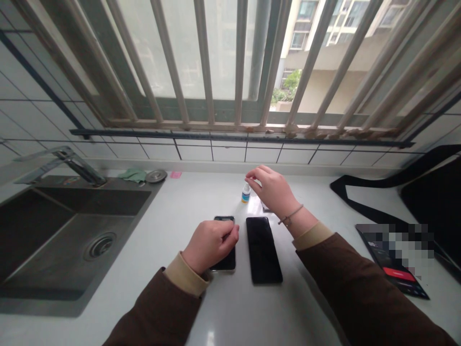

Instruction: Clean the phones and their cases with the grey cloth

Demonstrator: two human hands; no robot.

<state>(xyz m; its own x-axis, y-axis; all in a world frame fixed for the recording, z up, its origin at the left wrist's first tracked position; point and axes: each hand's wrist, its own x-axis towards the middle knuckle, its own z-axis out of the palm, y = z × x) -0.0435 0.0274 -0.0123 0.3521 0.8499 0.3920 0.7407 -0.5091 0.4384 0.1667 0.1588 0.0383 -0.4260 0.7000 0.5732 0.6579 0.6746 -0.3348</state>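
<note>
My right hand reaches over the counter with its thumb and forefinger closed at the top of a small white dropper bottle. The bottle is upright and has a blue and yellow label. My left hand is curled closed above a phone, covering much of it; whatever its fingers may hold is hidden. Between my forearms a second, larger phone lies flat with its dark screen up. Partly behind my right wrist is a small flat item that I cannot identify.
A steel sink with a faucet is on the left. Behind it lie a green cloth, a round metal strainer and a pink piece. At right are a black strap and a dark printed packet. Window bars rise behind.
</note>
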